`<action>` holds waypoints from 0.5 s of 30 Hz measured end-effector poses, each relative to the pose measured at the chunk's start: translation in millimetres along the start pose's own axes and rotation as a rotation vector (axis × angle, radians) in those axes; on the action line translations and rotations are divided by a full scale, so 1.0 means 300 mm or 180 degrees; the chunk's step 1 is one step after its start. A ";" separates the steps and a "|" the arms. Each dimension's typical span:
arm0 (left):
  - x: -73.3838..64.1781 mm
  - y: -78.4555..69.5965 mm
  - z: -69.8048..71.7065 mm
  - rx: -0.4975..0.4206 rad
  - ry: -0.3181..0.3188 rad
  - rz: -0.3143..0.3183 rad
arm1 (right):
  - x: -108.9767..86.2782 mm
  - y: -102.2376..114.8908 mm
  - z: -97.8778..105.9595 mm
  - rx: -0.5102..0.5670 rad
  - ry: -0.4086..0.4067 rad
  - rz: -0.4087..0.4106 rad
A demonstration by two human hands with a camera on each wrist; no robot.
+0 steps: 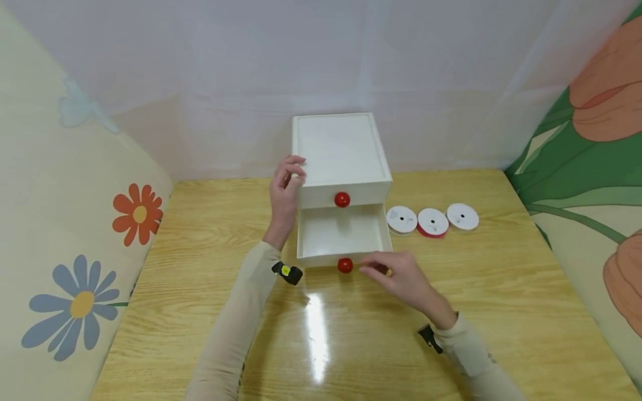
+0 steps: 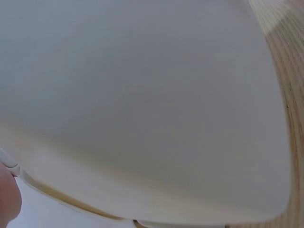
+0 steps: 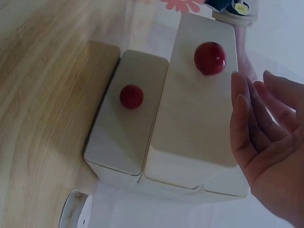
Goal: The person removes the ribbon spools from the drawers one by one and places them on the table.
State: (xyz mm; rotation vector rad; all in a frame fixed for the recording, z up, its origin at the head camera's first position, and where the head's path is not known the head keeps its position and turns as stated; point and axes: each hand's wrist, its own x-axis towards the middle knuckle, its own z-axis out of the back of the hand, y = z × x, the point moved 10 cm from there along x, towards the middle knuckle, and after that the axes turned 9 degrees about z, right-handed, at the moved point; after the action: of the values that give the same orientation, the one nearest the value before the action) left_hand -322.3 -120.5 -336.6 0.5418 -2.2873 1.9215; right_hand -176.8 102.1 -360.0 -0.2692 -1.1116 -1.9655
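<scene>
A small white drawer cabinet (image 1: 341, 147) with round red knobs stands on the table. Its middle drawer (image 1: 346, 231) is pulled out, and nothing lies inside. Below it, the right wrist view shows another drawer (image 3: 128, 118), pushed in. My left hand (image 1: 287, 186) rests at the cabinet's upper left edge, fingertips on the top; a fingertip (image 2: 8, 197) shows in the left wrist view beside a large blurred white surface. Just right of the pulled-out drawer's knob (image 1: 345, 265) is my right hand (image 1: 396, 273), fingers loosely bent, apart from the knob in the right wrist view.
Three white ribbon spools (image 1: 433, 223) lie in a row right of the cabinet, the middle one with red ribbon. The wooden table (image 1: 210, 239) meets a pale curtain (image 1: 241, 83) behind. Flower-patterned panels flank both sides.
</scene>
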 end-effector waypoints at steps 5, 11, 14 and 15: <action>0.001 0.004 0.000 -0.0001 0.0007 -0.0007 | 0.011 0.026 -0.031 -0.0094 0.0006 0.0238; 0.002 0.007 -0.003 -0.0049 0.0026 0.0028 | 0.014 0.042 -0.061 -0.0369 0.0002 0.0457; -0.001 0.008 -0.003 -0.0021 0.0028 0.0058 | 0.012 0.042 -0.073 -0.0460 -0.0002 0.0496; -0.001 0.008 -0.002 -0.0009 0.0027 0.0064 | 0.012 0.042 -0.076 -0.0487 -0.0002 0.0506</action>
State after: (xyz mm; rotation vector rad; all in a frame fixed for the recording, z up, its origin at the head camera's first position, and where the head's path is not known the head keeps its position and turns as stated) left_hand -322.9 -119.4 -338.9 0.5112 -2.2988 1.9256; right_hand -164.9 78.9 -363.8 -0.4267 -0.9124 -1.9098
